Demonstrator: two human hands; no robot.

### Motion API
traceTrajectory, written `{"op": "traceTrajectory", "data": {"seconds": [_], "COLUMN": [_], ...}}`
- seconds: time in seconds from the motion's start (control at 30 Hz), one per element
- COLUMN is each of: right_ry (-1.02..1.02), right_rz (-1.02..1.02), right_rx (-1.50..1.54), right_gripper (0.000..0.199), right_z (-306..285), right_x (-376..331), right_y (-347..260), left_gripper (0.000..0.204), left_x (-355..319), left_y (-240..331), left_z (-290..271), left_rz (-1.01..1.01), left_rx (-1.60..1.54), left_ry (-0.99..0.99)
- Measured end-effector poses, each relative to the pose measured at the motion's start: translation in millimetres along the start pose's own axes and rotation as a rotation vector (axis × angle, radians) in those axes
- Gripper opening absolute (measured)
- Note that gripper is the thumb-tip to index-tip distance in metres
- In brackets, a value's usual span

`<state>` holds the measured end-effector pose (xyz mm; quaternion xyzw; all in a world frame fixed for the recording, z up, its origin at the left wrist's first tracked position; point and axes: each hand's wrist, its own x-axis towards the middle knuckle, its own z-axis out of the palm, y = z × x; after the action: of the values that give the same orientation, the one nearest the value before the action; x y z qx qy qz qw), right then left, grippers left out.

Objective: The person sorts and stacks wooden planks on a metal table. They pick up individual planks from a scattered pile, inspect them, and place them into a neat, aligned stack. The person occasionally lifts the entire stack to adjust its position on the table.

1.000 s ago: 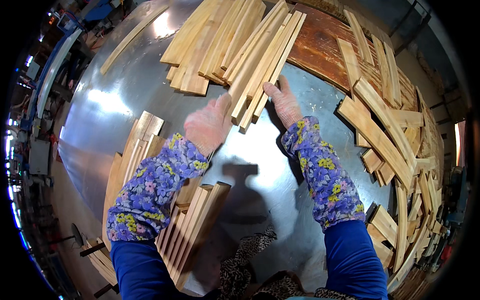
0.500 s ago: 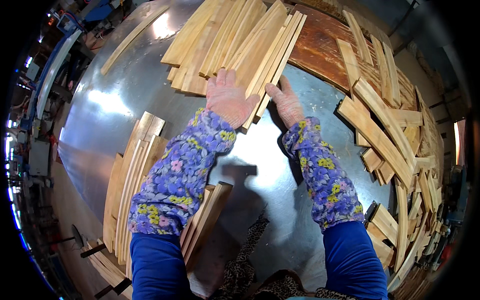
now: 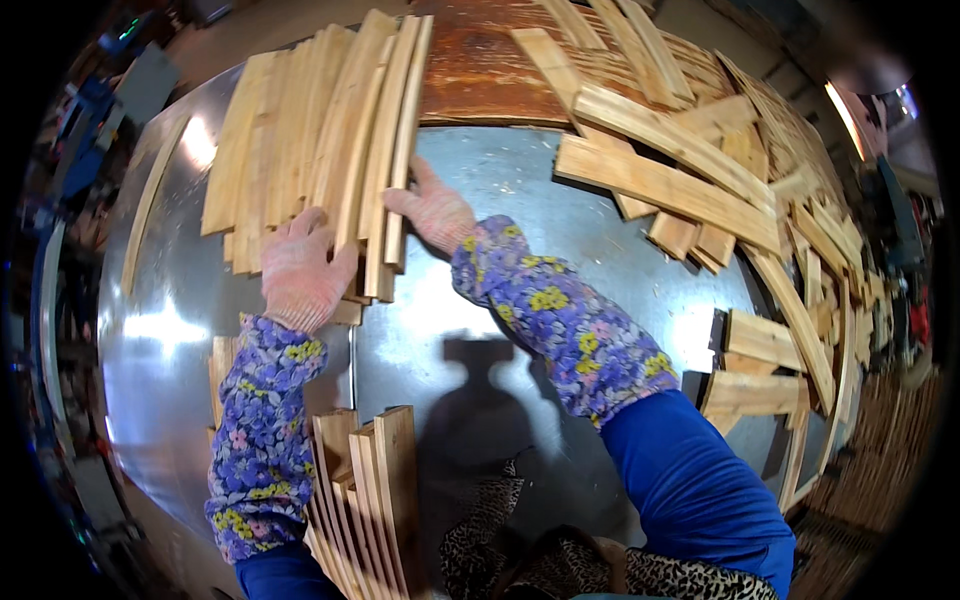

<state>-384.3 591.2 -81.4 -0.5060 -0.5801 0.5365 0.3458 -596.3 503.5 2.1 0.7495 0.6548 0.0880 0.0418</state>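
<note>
A row of pale wooden strips [image 3: 285, 130] lies side by side on the metal table, its right-hand pieces standing on edge. My left hand [image 3: 303, 265], in a pale pink knit glove, rests at the near ends of the row, fingers spread and slightly bent, thumb beside the upright strips [image 3: 378, 215]. On the row's right side, my right hand [image 3: 435, 210], gloved alike, touches the outermost strip [image 3: 408, 130] with thumb and fingers apart. Neither hand is wrapped round a piece. Floral sleeve covers reach both wrists.
Near my left forearm stands a bundle of strips [image 3: 385, 480]. A single strip [image 3: 152, 205] lies at far left. Loose boards [image 3: 665, 190] pile up on the right, partly over a worn reddish-brown panel [image 3: 490, 75]. Bare metal tabletop [image 3: 500, 170] shows between.
The view has turned right, so the row appears farther left. My left hand has gone from lying flat over the strips to bent fingers at their near ends. My right hand stays at the outer side.
</note>
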Motion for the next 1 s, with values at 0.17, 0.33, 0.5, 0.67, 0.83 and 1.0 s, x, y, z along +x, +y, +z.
{"op": "traceTrajectory", "data": {"seconds": [0.17, 0.33, 0.5, 0.67, 0.83, 1.0], "right_ry": [-0.004, 0.062, -0.039, -0.363, 0.142, 0.267], "right_rz": [-0.139, -0.044, -0.04, -0.147, -0.517, 0.006], "right_rx": [0.026, -0.259, -0.241, -0.551, -1.07, -1.424], "right_gripper": [0.097, 0.102, 0.102, 0.093, 0.072, 0.087], "right_z": [7.6, 18.8, 40.5, -40.5, -291.9, -417.5], "right_x": [17.9, 13.0, 35.5, -16.8, -101.0, -180.7], "right_y": [20.0, -2.1, -20.7, -63.8, 23.1, 40.0], "left_gripper": [0.053, 0.062, 0.067, 0.078, 0.082, 0.079], "left_x": [-3.9, -92.4, -204.4, -279.2, -403.1, -462.9], "left_y": [10.3, -11.9, -19.1, 71.6, 136.7, 175.6], "left_z": [16.1, -45.0, -78.2, -59.2, -2.1, 30.3], "left_rz": [-0.039, -0.366, -0.492, -0.532, -0.796, -0.961], "left_rx": [0.037, -1.126, -1.176, -1.081, -1.252, -1.018], "left_ry": [0.08, -0.021, 0.185, 0.266, -0.125, -0.224]}}
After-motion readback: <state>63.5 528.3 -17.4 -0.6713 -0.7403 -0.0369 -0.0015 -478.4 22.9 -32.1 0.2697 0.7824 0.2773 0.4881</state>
